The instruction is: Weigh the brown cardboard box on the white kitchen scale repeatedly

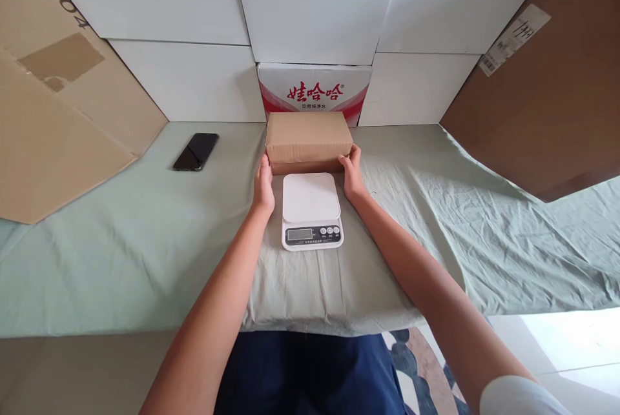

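A closed brown cardboard box [310, 137] is at the back middle of the cloth-covered table, gripped between my two hands. My left hand [264, 186] presses against its left side near the front corner. At the right front corner, my right hand [353, 173] wraps its fingers round the side, with the thumb on the front face. Just in front of the box lies a white digital kitchen scale [311, 199], its bare platform towards the box and its display and buttons facing me. The display looks blank.
A black smartphone [196, 151] lies to the left. Behind the brown box stands a white and red carton [314, 89] with Chinese print. Large cardboard panels [62, 124] [542, 99] flank both sides, and white panels [314, 2] form the back. Wrinkled green cloth [145, 253] covers the table.
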{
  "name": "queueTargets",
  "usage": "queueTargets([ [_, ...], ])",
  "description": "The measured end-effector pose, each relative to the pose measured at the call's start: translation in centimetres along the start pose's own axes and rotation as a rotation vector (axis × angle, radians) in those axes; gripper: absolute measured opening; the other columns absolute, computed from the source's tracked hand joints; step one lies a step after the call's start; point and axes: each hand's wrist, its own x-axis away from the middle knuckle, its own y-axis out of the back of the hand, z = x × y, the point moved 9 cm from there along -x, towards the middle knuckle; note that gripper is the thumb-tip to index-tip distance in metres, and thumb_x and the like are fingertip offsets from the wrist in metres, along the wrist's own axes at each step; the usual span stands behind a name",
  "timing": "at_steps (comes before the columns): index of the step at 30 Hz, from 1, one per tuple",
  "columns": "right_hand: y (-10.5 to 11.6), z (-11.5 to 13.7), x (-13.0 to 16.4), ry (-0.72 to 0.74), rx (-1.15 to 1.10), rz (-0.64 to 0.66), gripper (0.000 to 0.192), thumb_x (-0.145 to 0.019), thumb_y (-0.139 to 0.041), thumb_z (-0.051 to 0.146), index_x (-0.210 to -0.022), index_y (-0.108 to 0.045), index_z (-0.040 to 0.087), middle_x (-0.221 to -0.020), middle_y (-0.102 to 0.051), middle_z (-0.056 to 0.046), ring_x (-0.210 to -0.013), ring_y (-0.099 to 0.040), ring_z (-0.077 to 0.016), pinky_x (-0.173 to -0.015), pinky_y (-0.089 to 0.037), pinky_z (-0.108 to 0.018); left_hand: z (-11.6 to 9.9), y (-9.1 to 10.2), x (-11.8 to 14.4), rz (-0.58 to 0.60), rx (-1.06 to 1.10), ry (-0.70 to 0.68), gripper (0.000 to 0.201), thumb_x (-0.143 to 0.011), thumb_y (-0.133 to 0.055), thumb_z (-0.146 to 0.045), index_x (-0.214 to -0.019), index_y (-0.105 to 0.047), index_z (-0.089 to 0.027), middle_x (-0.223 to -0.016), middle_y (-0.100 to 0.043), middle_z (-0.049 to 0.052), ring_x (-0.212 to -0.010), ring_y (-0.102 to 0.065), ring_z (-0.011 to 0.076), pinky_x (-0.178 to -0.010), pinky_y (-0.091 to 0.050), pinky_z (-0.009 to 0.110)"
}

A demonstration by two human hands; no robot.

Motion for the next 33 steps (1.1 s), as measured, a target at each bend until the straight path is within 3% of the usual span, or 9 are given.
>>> queueTargets([
  [3,0.02,0.23,0.14,0.012,0.008,-0.011,0.051,-0.080,-0.057,0.046,-0.124,-0.039,0.028,-0.144,-0.047,-0.006,-0.140,-0.042,-0.0244,-0.123,-0.030,-0.049,-0.06,-0.01,-0.01,-0.006,-0.001,-0.001,0.078,-0.091,-0.043,-0.073,-0.151,-0.045,-0.024,-0.163,-0.039,0.006,-0.155,-0.030,0.0226,-0.127,-0.022,0.037],
  [8,0.90,0.04,0.35,0.002,0.004,-0.077,0.066,-0.085,-0.052,0.050,-0.143,-0.027,0.032,-0.163,-0.027,-0.007,-0.148,-0.036,-0.0231,-0.125,-0.026,-0.050,-0.25,-0.22,0.00,0.004,0.001,-0.008,0.081,-0.090,-0.042,-0.074,-0.151,-0.045,-0.020,-0.164,-0.038,0.009,-0.154,-0.031,0.0228,-0.127,-0.023,0.037],
  [14,0.19,0.03,0.22,0.006,-0.002,-0.003,0.062,-0.086,-0.051,0.046,-0.142,-0.030,0.029,-0.154,-0.043,-0.007,-0.143,-0.042,-0.0224,-0.125,-0.027,-0.051,-0.11,-0.23,-0.12,0.007,-0.008,-0.005,0.078,-0.091,-0.041,-0.074,-0.150,-0.047,-0.024,-0.164,-0.038,0.006,-0.154,-0.030,0.0219,-0.126,-0.024,0.034],
  [24,0.04,0.13,-0.04,0.043,0.057,0.009,0.050,-0.086,-0.051,0.045,-0.132,-0.040,0.028,-0.145,-0.049,-0.006,-0.138,-0.043,-0.0257,-0.123,-0.031,-0.050,0.19,-0.11,-0.26,0.024,-0.034,0.013,0.069,-0.096,-0.036,-0.068,-0.152,-0.045,-0.028,-0.165,-0.036,0.001,-0.156,-0.027,0.0197,-0.127,-0.022,0.034],
  [33,0.32,0.00,-0.05,0.033,0.096,-0.021,0.040,-0.087,-0.049,0.045,-0.124,-0.046,0.028,-0.135,-0.054,-0.006,-0.130,-0.047,-0.0258,-0.118,-0.037,-0.050,0.53,0.09,-0.31,-0.005,-0.063,0.027,0.071,-0.096,-0.034,-0.067,-0.153,-0.042,-0.025,-0.166,-0.035,0.003,-0.156,-0.025,0.0211,-0.128,-0.021,0.036],
])
